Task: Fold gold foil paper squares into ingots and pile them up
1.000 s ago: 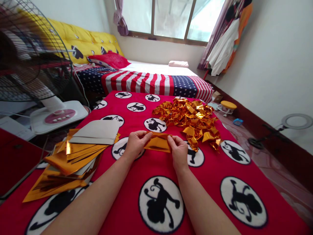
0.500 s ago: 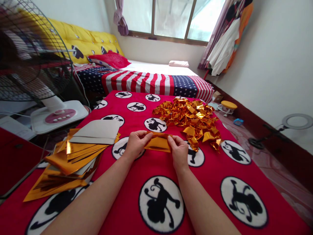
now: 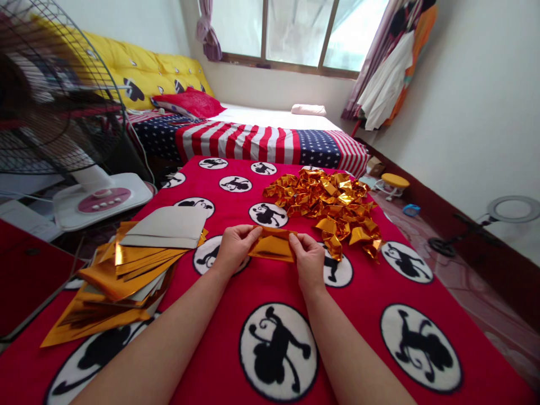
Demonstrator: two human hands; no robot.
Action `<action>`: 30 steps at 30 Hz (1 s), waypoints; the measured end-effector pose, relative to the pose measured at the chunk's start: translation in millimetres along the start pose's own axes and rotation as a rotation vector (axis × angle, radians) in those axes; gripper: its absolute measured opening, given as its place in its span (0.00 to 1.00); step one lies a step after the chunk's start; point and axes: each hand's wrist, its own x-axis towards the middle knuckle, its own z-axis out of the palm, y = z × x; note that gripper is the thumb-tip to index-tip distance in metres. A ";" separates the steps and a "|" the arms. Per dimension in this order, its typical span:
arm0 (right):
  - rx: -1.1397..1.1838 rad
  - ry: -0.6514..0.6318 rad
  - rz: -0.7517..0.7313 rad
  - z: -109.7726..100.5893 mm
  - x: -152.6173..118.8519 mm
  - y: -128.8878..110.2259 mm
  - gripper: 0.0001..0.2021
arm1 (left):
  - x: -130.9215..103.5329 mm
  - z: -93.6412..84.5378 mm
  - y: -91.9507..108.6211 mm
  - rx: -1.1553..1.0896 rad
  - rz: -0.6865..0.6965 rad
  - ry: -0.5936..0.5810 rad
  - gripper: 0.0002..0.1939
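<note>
A red cloth (image 3: pixel 219 337) with black figures in white circles spreads across my feed. Along its left side I see a loose, fanned stack of gold sheets (image 3: pixel 122 284), pale grey faces showing on top. Toward the far right I have a heap of folded gold foil pieces (image 3: pixel 324 194), their edges overlapping.

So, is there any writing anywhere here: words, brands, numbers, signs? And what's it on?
There is none that I can read.
Fan base: any marks near its buttons are too small to read.
White item at the left edge: faint marks, too blurred to make out.
Gold strip between left hand and right hand: no lettering shows.
Red cloth: black figures in white circles, no words.
</note>
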 end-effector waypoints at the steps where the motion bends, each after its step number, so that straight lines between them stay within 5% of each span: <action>1: -0.009 0.003 -0.004 0.0 -0.1 0.1 0.13 | -0.2 0.0 0.2 0.000 0.004 0.001 0.17; 10: -0.154 0.008 -0.040 -0.4 -1.3 -0.5 0.14 | -0.2 -1.5 -1.2 0.099 0.043 0.021 0.16; 16: -0.431 0.031 -0.137 0.5 -2.4 -1.6 0.15 | -1.2 -9.2 -5.3 0.651 0.237 0.128 0.17; 20: -0.679 0.004 -0.178 1.2 -2.1 -1.4 0.13 | -2.1 -12.3 -6.1 0.967 0.306 0.100 0.14; 30: -1.218 -0.069 -0.148 11.6 -3.5 -13.3 0.10 | -8.5 0.6 -2.9 1.364 0.216 0.016 0.12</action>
